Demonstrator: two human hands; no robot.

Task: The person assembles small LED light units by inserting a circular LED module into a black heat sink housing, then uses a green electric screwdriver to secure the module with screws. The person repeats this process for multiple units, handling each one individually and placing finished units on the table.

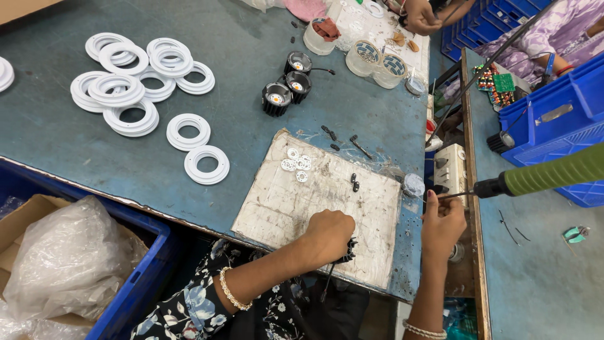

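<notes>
My left hand (327, 236) is closed around a black finned lamp body (346, 250), pressing it onto a worn white work board (277, 208) near its front edge. A black wire hangs from the lamp body over the table edge. My right hand (440, 223) is raised at the table's right edge, fingertips touching the metal bit of a green-handled electric screwdriver (547, 175) that hangs in from the right. Small white washers (297, 164) and black screws (355, 182) lie on the board's far part.
Several white plastic rings (135, 94) are stacked at the far left of the blue-green table (251, 69). Three black lamp units (286, 85), tape rolls (377, 63) and a cup stand further back. Blue crates (553, 119) sit at right, a blue bin with plastic bags (69, 258) at left. Another person's hand (420, 16) works at the top.
</notes>
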